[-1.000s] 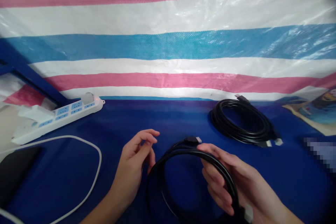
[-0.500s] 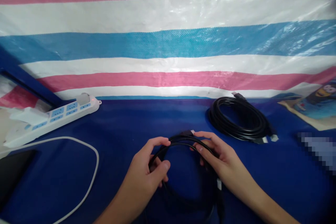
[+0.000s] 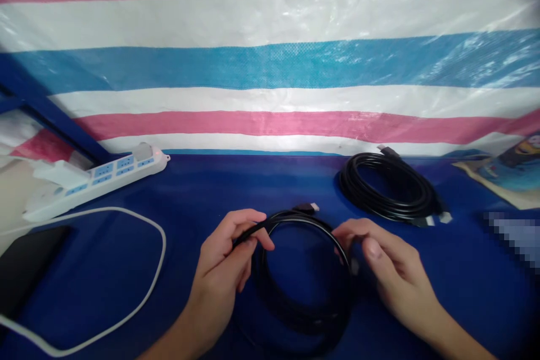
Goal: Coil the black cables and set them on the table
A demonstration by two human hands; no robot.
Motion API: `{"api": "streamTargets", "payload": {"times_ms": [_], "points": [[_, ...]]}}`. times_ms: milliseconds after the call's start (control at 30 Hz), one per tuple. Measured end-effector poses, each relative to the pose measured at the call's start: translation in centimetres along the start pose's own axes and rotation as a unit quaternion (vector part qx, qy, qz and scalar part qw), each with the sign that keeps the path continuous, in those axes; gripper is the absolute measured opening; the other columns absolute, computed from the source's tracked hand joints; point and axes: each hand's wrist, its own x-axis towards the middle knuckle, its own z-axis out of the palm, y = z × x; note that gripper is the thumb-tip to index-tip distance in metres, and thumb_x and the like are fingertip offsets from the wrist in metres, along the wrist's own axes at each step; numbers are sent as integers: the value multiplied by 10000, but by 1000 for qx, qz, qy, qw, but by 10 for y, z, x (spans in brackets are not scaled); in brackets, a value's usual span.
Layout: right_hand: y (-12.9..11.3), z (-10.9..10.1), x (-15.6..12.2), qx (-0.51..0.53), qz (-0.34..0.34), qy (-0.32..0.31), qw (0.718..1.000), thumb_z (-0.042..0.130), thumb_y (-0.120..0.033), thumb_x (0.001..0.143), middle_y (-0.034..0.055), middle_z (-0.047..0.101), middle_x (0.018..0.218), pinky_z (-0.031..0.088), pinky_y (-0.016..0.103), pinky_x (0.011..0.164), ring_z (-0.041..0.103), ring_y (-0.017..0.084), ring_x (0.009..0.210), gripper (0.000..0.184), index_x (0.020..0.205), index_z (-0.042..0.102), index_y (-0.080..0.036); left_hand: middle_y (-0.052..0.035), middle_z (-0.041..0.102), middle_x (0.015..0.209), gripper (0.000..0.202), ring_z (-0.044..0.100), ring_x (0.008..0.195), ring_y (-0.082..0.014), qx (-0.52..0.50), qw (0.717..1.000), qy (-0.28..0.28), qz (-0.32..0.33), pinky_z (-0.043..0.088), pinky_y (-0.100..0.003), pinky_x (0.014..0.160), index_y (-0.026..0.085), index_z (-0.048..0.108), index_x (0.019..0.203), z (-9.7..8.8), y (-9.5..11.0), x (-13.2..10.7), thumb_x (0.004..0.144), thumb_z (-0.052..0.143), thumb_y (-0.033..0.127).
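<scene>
A coil of black cable (image 3: 304,323) lies on the blue table in front of me, with a plug with a light metal tip (image 3: 313,207) at its far side. My left hand (image 3: 228,256) is closed on a strand at the coil's upper left, pinching it between thumb and fingers. At the right side of the coil is my right hand (image 3: 383,261), its index fingertip against the cable and its thumb apart from it. Just below those fingers a small pale connector tip shows, blurred. The other fingers of my right hand are partly hidden.
A second black cable coil (image 3: 390,211) with several plug ends lies at the back right. A white power strip (image 3: 105,180), a white cord (image 3: 158,270) and a flat black object (image 3: 25,270) are on the left. A striped plastic sheet (image 3: 270,67) hangs behind.
My right hand has moved right and slightly down, its thumb coming off the coil. My left hand has shifted left, drawing a strand outward. The coil sits lower on the table.
</scene>
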Motion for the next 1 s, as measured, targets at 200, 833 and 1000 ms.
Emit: {"api": "streamTargets", "payload": {"times_ms": [200,833,1000], "points": [[-6,8,-6,331,98,-150,926,591,-595,746,41,616,914,458,272,596,595,141,641,603,1253,408,-326,29,641,779,254,272,286,37,-154,986,25,50,306,-128,328,266,602,1016,1,4,-1,825,475,158],[-21,22,-7,279,185,-15,942,564,-457,826,-92,315,503,336,167,307,255,19,305,327,1084,492,-269,50,524,637,146,284,327,16,-122,983,-116,-74,268,-137,337,192,589,915,11,-3,1,855,503,294],[-15,26,-11,244,125,-19,962,459,-478,886,-53,524,683,450,193,385,412,25,351,255,986,478,-245,98,260,474,171,129,358,-4,-138,965,-142,-172,122,-134,343,214,564,882,10,4,-6,881,470,357]]}}
